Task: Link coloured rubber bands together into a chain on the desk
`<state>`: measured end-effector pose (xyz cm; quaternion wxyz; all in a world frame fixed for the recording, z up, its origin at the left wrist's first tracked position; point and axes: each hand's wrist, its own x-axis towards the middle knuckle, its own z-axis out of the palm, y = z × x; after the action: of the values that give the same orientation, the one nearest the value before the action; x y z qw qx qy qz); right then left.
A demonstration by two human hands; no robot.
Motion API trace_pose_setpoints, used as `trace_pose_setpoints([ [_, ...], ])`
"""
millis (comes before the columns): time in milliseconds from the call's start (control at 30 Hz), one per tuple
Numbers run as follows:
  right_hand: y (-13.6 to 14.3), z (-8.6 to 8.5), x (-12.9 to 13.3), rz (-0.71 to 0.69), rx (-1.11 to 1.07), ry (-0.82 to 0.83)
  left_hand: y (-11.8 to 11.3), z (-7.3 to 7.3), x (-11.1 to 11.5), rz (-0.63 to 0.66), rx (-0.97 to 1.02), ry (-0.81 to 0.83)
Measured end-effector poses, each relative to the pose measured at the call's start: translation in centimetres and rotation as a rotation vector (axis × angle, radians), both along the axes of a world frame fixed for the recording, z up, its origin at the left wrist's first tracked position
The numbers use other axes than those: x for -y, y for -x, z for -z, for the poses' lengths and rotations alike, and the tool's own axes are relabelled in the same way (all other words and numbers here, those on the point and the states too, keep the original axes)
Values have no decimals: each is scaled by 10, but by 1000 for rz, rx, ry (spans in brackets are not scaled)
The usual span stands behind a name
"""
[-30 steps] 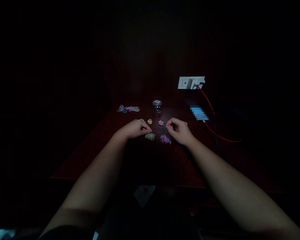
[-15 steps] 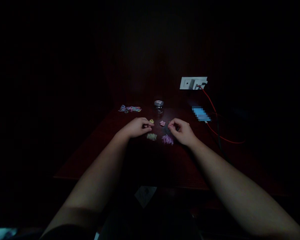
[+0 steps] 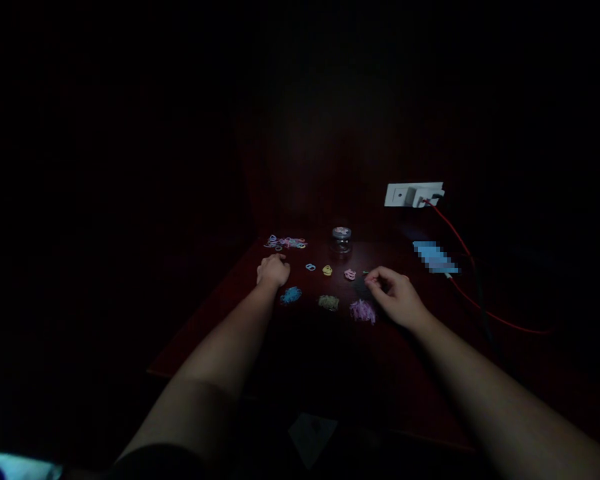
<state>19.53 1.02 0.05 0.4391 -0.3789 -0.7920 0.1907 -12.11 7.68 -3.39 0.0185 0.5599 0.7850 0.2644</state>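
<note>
My left hand [image 3: 274,270] rests low over the table, back of the hand up, just in front of a mixed heap of coloured rubber bands [image 3: 286,243]; its fingertips are hidden beneath it. A pile of blue rubber bands [image 3: 291,295] lies near its wrist. My right hand [image 3: 396,297] has thumb and fingers pinched together beside a small cluster of pink rubber bands [image 3: 350,274]; whatever it holds is too small and dark to make out. Between the hands are light-blue bands [image 3: 311,267] and yellow bands [image 3: 327,270]. Olive-green bands [image 3: 329,303] and purple bands [image 3: 363,311] form nearer piles.
A small lidded clear jar [image 3: 341,239] stands toward the back of the dark red table [image 3: 220,327]. At the right lies a phone-like device with a blurred screen [image 3: 434,257], its red cable [image 3: 505,324] running near a wall socket with a charger [image 3: 414,194].
The view has shifted, so the scene sits lower and farther right. My left hand has moved left, away from the yellow bands, uncovering the blue ones. My right hand stays pinched near the pink cluster.
</note>
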Motion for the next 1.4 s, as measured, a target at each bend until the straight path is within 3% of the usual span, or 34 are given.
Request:
trace_pose_setpoints([
  [567, 1, -1, 1, 10, 8, -33, 10, -1, -50, 315, -256, 130],
  [867, -2, -2, 1, 29, 19, -41, 13, -2, -69, 230, -230, 82],
  [1100, -6, 1, -2, 48, 12, -33, 15, -6, -67, 131, -168, -8],
  [1400, -7, -4, -2, 88, 13, -37, 15, -11, -57, 139, -96, -58],
])
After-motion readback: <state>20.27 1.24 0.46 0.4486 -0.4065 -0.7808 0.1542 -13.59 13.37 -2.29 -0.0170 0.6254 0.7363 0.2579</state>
